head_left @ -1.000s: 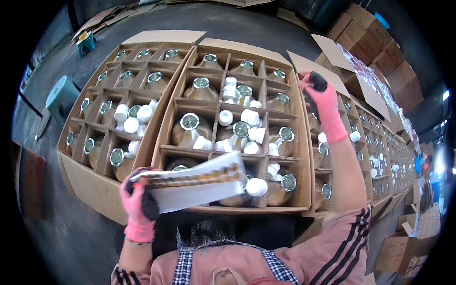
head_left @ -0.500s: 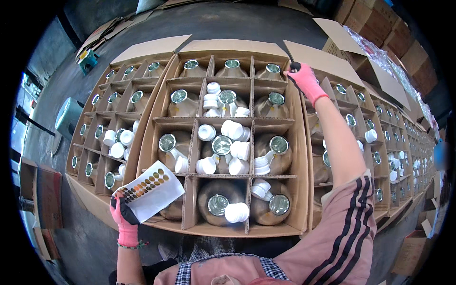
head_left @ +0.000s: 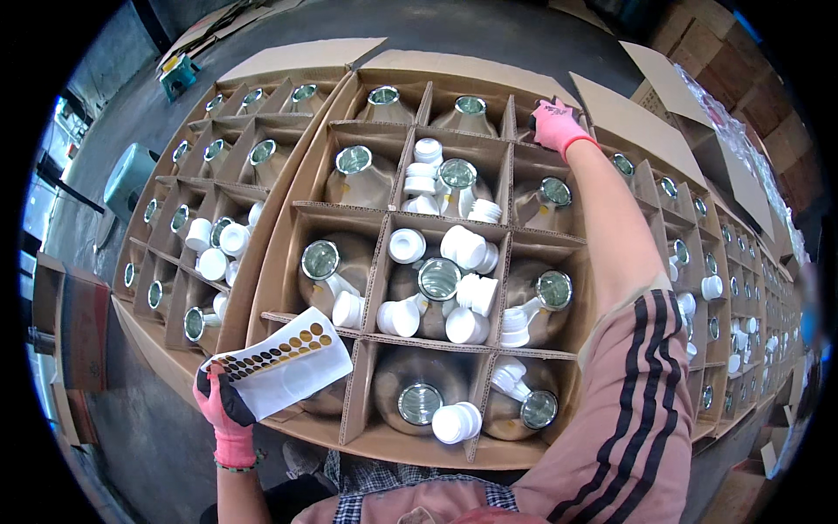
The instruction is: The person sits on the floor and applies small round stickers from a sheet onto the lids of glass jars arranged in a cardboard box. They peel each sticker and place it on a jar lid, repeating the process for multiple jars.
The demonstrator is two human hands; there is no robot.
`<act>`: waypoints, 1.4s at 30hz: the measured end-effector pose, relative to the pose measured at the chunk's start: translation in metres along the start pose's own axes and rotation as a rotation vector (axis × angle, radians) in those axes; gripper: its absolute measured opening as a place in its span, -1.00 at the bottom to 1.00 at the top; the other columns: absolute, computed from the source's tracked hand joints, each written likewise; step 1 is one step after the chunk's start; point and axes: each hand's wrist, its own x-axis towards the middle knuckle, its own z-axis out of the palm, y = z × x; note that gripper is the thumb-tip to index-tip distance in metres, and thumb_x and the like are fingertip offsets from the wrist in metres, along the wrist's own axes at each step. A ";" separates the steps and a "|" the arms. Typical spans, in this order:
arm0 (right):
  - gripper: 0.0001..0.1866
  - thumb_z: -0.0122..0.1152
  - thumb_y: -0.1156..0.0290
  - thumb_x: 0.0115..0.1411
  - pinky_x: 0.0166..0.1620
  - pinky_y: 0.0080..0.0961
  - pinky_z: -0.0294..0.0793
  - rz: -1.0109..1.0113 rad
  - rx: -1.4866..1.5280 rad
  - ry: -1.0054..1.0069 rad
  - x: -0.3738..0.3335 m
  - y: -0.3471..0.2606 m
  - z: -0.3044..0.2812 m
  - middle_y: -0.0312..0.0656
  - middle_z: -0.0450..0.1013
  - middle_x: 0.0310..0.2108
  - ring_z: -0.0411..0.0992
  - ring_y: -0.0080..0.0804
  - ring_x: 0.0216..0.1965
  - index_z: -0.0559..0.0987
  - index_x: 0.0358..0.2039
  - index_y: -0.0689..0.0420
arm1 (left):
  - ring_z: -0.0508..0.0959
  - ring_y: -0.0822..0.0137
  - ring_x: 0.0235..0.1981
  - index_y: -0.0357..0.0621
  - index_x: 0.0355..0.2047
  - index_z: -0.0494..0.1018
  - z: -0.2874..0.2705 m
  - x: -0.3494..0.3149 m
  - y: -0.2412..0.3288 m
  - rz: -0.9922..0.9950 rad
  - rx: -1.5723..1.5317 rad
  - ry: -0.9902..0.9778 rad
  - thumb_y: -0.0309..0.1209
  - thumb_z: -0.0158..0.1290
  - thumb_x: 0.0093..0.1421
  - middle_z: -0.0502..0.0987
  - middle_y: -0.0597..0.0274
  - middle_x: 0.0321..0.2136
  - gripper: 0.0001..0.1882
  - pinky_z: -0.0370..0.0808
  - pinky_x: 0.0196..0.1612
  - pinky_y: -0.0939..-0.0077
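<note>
While cartons [head_left: 393, 450] hold flasks [head_left: 419, 375] and caps [head_left: 458, 423], the left hand [head_left: 223, 406] pinches paper [head_left: 301, 377], the right hand's [head_left: 557, 127] grip unclear.

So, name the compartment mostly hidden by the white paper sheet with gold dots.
The near-left corner compartment in the middle brown cardboard box; the sheet hides hardly any of the others.

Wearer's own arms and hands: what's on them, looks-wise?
Left hand: pink glove, partly black, with a thin bracelet at the wrist. Right hand: matching pink glove, dark marking on its back, red cuff edge. Right sleeve: dusty pink, three black stripes.
</note>
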 end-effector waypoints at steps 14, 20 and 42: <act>-0.77 0.15 0.38 -0.17 0.05 -0.20 0.10 0.098 0.074 0.494 -0.013 0.000 0.018 -0.08 0.22 -0.08 0.11 -0.04 0.02 0.48 -0.40 0.06 | 0.37 0.52 -0.47 -0.30 -0.40 0.41 0.019 -0.004 0.016 -0.019 0.001 -0.067 -0.46 -0.07 0.11 0.43 0.31 -0.50 -0.86 0.30 -0.35 0.67; -0.73 0.18 0.32 -0.14 -0.15 -0.37 0.31 0.010 0.568 0.969 -0.052 -0.036 -0.032 -0.08 0.37 -0.31 0.33 -0.21 -0.20 0.46 -0.39 0.14 | 0.42 0.52 -0.44 -0.32 -0.34 0.42 0.016 -0.002 0.007 -0.071 -0.098 -0.102 -0.55 -0.04 0.07 0.47 0.30 -0.47 -0.86 0.36 -0.34 0.67; -0.86 0.15 0.44 -0.16 -0.36 -0.33 0.29 -1.131 0.893 0.146 -0.268 -0.237 -0.153 -0.11 0.33 -0.60 0.32 -0.16 -0.45 0.40 -0.57 0.19 | 0.40 0.49 -0.28 -0.33 -0.24 0.39 0.020 -0.028 0.080 0.007 -0.149 -0.714 -0.53 0.13 -0.08 0.42 0.30 -0.31 -0.66 0.33 -0.18 0.64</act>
